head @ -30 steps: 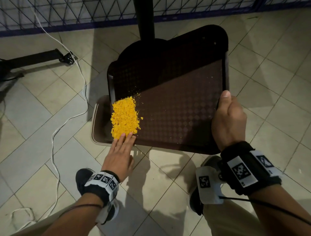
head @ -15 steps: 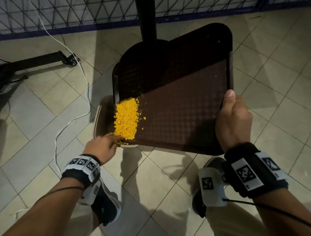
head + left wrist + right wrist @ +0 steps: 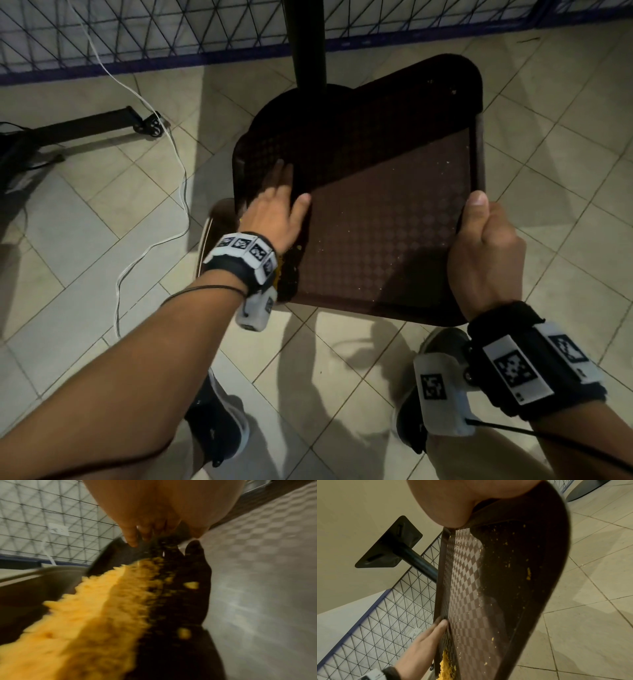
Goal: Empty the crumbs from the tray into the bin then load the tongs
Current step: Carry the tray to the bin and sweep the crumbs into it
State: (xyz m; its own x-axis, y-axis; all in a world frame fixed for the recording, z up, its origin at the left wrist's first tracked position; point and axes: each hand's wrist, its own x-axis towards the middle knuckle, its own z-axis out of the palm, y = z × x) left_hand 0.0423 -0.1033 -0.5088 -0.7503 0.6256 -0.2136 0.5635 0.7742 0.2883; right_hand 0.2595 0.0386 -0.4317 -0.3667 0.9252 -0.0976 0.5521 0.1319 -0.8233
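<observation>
My right hand (image 3: 479, 240) grips the right rim of a brown checker-textured tray (image 3: 394, 222), thumb on top, and holds it tilted down to the left. My left hand (image 3: 277, 209) lies flat on the tray's left side with straight fingers. The left wrist view shows those fingers (image 3: 132, 538) above a blurred heap of yellow crumbs (image 3: 85, 615) along the tray's low edge. Under that edge stands the bin (image 3: 209, 240), brown with a pale rim. The right wrist view shows the crumbs (image 3: 445, 666) below my left hand (image 3: 426, 637). No tongs are in view.
A black table post (image 3: 306, 44) on a dark round base rises behind the tray. A wire mesh fence (image 3: 137, 31) runs along the back. A white cable (image 3: 178, 164) and a black wheeled stand leg (image 3: 85, 126) lie on the tiled floor at left. My shoes (image 3: 219, 428) are below.
My left hand moved from the tray's near left corner onto its left side and now lies flat there. The crumb heap, plain in the earlier head frames, is now mostly hidden under hand and wrist.
</observation>
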